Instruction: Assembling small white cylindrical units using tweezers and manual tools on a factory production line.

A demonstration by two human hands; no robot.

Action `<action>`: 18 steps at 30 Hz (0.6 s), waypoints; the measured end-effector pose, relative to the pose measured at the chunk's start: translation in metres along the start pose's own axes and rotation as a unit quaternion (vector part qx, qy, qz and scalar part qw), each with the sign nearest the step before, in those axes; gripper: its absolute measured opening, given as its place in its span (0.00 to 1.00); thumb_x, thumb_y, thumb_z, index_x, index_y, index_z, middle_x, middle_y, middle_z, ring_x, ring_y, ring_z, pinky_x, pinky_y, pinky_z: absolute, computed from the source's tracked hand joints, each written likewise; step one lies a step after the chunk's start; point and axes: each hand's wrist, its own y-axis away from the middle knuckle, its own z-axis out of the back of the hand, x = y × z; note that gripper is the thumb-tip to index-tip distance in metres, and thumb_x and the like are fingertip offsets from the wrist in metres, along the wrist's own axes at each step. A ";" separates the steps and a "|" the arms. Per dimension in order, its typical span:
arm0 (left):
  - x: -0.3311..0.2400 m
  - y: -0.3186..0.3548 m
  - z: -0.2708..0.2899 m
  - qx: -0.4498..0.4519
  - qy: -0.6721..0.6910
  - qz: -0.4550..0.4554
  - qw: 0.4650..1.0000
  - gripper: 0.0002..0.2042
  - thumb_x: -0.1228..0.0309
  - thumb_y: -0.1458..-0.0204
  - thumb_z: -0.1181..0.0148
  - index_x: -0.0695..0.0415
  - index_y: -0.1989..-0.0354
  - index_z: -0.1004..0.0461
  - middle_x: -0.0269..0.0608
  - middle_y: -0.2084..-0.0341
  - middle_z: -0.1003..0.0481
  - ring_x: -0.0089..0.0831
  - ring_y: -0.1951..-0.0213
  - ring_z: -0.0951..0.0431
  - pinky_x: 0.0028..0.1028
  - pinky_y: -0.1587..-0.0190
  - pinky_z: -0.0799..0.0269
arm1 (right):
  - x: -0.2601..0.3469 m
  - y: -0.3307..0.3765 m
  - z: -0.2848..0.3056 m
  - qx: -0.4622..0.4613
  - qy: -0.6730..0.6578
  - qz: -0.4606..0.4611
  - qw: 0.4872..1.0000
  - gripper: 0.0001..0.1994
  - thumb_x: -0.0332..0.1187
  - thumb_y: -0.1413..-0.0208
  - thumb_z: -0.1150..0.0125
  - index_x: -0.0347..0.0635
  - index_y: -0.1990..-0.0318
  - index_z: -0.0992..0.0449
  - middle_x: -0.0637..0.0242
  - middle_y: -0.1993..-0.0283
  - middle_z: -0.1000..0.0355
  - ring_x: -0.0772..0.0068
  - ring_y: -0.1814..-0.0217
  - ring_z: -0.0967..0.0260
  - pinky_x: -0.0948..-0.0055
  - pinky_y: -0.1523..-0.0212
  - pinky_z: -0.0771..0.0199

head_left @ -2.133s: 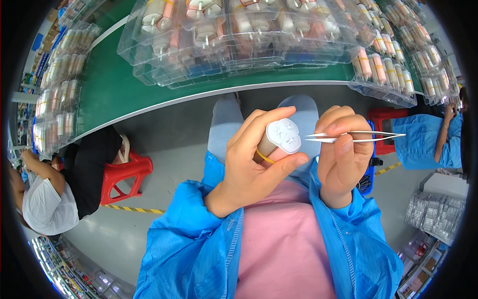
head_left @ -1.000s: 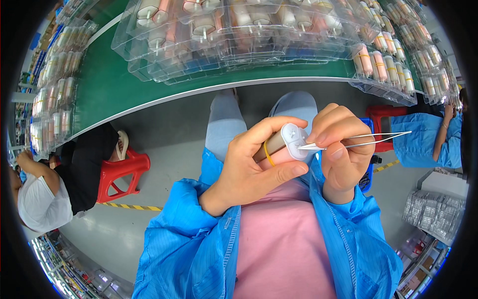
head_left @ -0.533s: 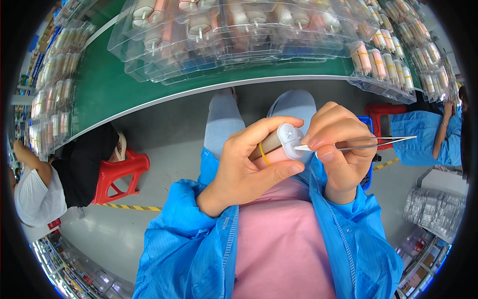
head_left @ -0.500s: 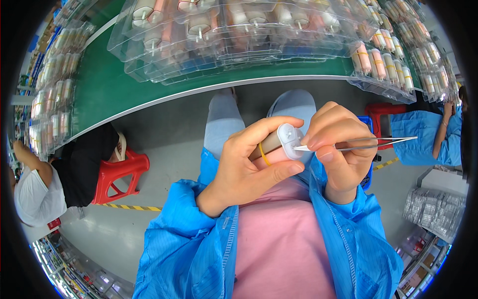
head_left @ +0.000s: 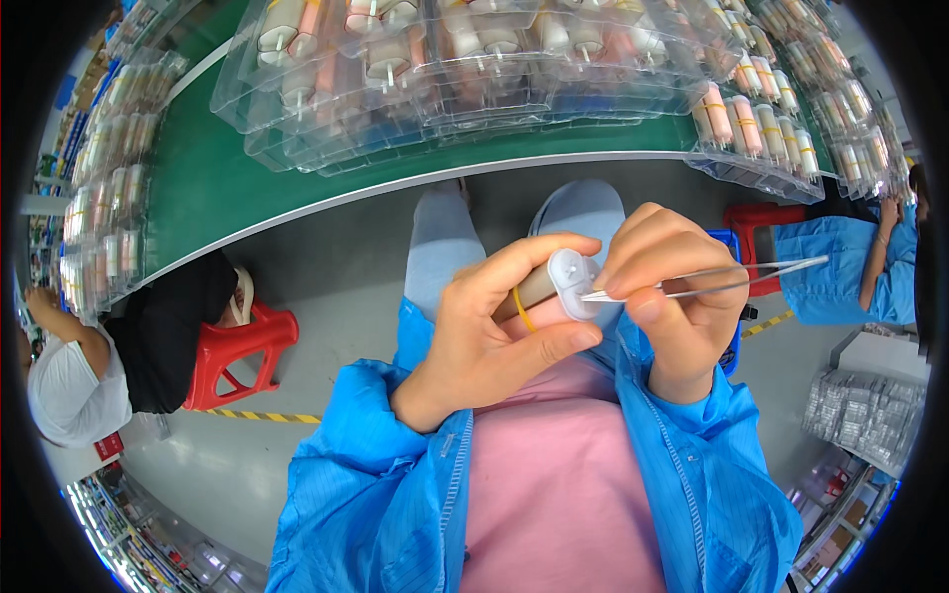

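So the left hand [head_left: 479, 331] has its grip wrapped around a yellow-banded tube bundle [head_left: 539, 290], held up over the lap in front of the green surface [head_left: 203, 183]. Right hand [head_left: 677, 287] grip's pinched on some slim metal tweezers [head_left: 781, 267] — tips right at the bundle's white end cap [head_left: 567, 282]. Loaded clear plastic trays [head_left: 465, 117] sit stacked beyond.

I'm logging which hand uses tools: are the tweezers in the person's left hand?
No, the right hand holds the tweezers, while the left hand grips the white-capped bundle.
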 end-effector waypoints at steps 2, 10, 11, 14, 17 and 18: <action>-0.004 0.001 -0.001 0.012 0.008 0.008 1.000 0.25 0.74 0.56 0.30 0.64 0.49 0.30 0.38 0.61 0.25 0.21 0.58 0.26 0.22 0.55 0.31 | -0.002 0.004 -0.001 -0.040 -0.028 0.011 0.999 0.06 0.29 0.53 0.36 0.34 0.71 0.23 0.59 0.71 0.26 0.70 0.70 0.33 0.72 0.69 0.36; -0.001 0.007 -0.004 -0.004 0.047 0.042 0.998 0.26 0.72 0.56 0.29 0.63 0.48 0.31 0.36 0.60 0.26 0.19 0.58 0.28 0.21 0.55 0.32 | -0.003 0.012 -0.002 -0.091 -0.059 0.013 0.994 0.07 0.30 0.48 0.40 0.34 0.69 0.24 0.57 0.70 0.27 0.70 0.68 0.33 0.73 0.67 0.35; 0.000 0.006 -0.004 -0.007 0.051 0.044 0.998 0.26 0.72 0.56 0.29 0.63 0.48 0.31 0.36 0.60 0.26 0.19 0.58 0.28 0.21 0.55 0.32 | -0.004 0.012 -0.002 -0.091 -0.059 0.012 0.994 0.07 0.30 0.48 0.40 0.34 0.69 0.24 0.57 0.70 0.27 0.70 0.68 0.33 0.73 0.67 0.35; 0.002 0.000 -0.001 -0.009 0.035 0.067 0.997 0.32 0.59 0.56 0.29 0.67 0.46 0.33 0.41 0.60 0.25 0.27 0.56 0.24 0.25 0.53 0.29 | -0.009 0.008 -0.001 -0.097 -0.068 -0.002 0.993 0.07 0.30 0.48 0.40 0.34 0.69 0.24 0.57 0.69 0.27 0.70 0.67 0.33 0.73 0.67 0.35; -0.004 -0.001 0.000 -0.003 0.023 0.024 0.999 0.25 0.72 0.56 0.29 0.62 0.48 0.30 0.35 0.61 0.26 0.19 0.58 0.28 0.20 0.55 0.32 | -0.003 0.005 -0.004 -0.086 -0.069 0.012 0.994 0.07 0.31 0.48 0.39 0.34 0.68 0.24 0.57 0.69 0.27 0.70 0.66 0.33 0.73 0.65 0.34; -0.004 -0.002 0.001 -0.002 0.022 0.023 0.999 0.25 0.72 0.56 0.29 0.62 0.48 0.30 0.35 0.61 0.26 0.19 0.58 0.28 0.20 0.55 0.32 | -0.004 0.004 -0.004 -0.089 -0.074 0.008 0.993 0.09 0.32 0.48 0.38 0.34 0.68 0.24 0.57 0.68 0.27 0.69 0.66 0.33 0.72 0.65 0.34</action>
